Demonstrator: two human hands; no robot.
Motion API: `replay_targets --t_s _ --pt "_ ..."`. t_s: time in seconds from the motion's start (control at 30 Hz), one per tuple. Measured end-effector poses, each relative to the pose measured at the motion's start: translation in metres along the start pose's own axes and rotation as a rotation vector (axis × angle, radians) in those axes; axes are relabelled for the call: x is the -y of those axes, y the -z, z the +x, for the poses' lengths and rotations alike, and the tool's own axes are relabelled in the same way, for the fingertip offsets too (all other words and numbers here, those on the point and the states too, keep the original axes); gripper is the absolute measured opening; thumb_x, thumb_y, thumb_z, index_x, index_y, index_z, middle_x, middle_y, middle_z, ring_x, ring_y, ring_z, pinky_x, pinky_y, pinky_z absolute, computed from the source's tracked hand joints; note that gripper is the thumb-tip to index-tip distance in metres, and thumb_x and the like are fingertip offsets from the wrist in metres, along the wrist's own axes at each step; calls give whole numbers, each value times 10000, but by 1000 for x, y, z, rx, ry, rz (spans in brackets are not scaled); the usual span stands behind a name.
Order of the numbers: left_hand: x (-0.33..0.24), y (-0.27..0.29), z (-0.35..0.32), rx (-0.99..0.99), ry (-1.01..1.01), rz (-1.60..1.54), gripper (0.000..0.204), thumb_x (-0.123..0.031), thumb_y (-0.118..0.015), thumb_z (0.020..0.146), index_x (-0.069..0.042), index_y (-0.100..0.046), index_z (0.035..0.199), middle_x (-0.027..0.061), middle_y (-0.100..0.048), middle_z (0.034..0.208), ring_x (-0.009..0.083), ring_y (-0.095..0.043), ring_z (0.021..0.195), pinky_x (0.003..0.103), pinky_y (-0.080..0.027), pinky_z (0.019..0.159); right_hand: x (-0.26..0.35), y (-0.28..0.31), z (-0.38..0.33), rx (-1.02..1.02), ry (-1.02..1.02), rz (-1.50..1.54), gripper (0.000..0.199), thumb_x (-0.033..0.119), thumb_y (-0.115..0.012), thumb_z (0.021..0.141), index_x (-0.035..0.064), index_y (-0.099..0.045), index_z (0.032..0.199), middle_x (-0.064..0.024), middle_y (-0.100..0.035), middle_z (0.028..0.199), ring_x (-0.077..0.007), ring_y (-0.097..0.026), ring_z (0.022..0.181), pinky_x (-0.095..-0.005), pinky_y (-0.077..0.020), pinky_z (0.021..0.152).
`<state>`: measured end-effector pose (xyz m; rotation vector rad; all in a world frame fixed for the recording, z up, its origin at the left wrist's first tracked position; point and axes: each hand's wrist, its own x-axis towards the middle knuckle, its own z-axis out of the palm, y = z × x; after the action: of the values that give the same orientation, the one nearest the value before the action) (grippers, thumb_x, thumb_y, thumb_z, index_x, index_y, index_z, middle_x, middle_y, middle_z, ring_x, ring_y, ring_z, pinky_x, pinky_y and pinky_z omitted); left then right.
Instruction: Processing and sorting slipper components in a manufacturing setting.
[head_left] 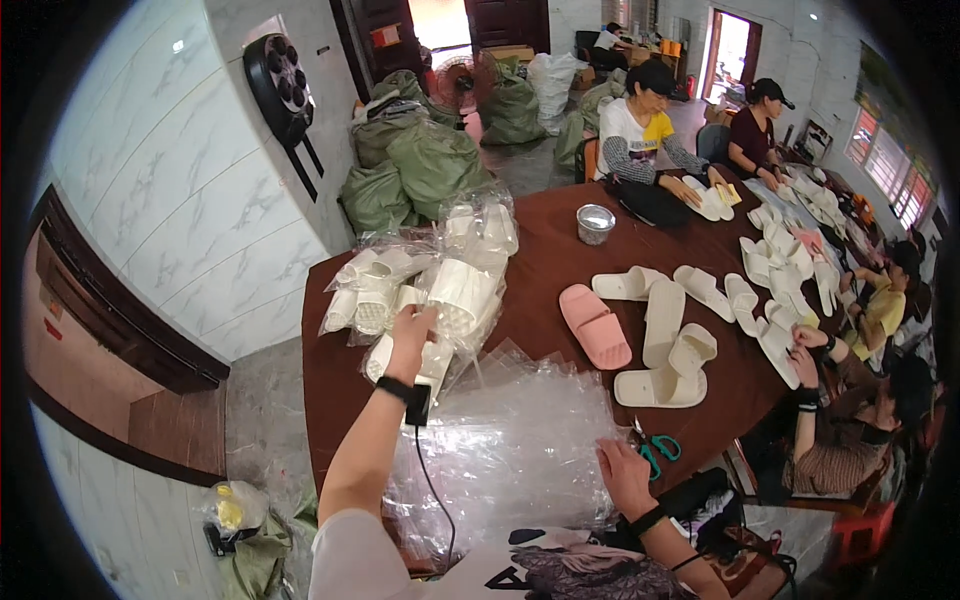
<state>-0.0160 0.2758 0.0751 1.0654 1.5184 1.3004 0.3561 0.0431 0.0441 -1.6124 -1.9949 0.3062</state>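
My left hand (411,335) is closed at the lower edge of a pair of white slippers (466,292) in a clear bag, on a pile of bagged slippers (372,300) at the table's left side. A black band with a small box and cable is on that wrist. In front of me lies a wide stack of flat clear plastic bags (500,440). My right hand (624,472) rests at the stack's right edge, fingers slightly bent and apart, with no slipper in it. Teal-handled scissors (657,452) lie just beyond it.
Loose white slippers (662,325) and a pink slipper (595,326) lie right of centre on the brown-covered table (545,235). A round clear-sided tub (595,224) stands farther back. Several people work along the table's far and right sides. Green sacks (435,160) stand beyond the far-left edge.
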Motion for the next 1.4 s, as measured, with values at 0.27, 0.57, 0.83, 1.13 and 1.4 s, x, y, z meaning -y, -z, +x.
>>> replay_targets --t_s 0.27,0.57,0.83,1.13,1.4 --pt "15 -66 -247 165 -57 -50 344 -132 -700 854 -22 -488 1102 51 -561 976 158 -576 957 298 -499 788 94 39 39 -48 -26 766 738 162 -713 838 49 -312 1447 -145 -356 1485 -314 -454 1297 -387 -393 1044" --pt "58 0 -302 93 216 -568 508 -166 -518 971 -135 -314 1436 83 -481 1261 218 -558 1086 391 -508 899 -3 22 -10 153 -474 1299 363 -17 -489 809 -6 -564 1164 -62 -640 1103 -159 -582 1063 -281 -436 941" --pt "98 24 -314 20 195 -167 235 -133 -515 964 -82 -510 1193 107 -581 1128 201 -651 917 317 -571 686 -16 4 -20 285 -468 1179 386 -14 -454 796 -15 -556 1169 -84 -653 1102 -176 -605 1036 -279 -442 927" --pt "60 33 -318 -526 -404 752 168 -15 -541 915 -8 -567 1080 121 -674 918 276 -687 807 328 -522 664 -36 -21 -29 178 -624 1236 284 88 -511 877 22 -581 1145 -69 -683 1032 -160 -634 965 -275 -483 857" --pt "132 -9 -292 56 -213 445 217 -69 -572 906 -27 -623 1113 187 -648 1036 305 -646 870 371 -506 751 -39 -28 -20 191 -704 1197 262 106 -530 876 37 -584 1123 -65 -680 1037 -166 -636 954 -285 -489 833"
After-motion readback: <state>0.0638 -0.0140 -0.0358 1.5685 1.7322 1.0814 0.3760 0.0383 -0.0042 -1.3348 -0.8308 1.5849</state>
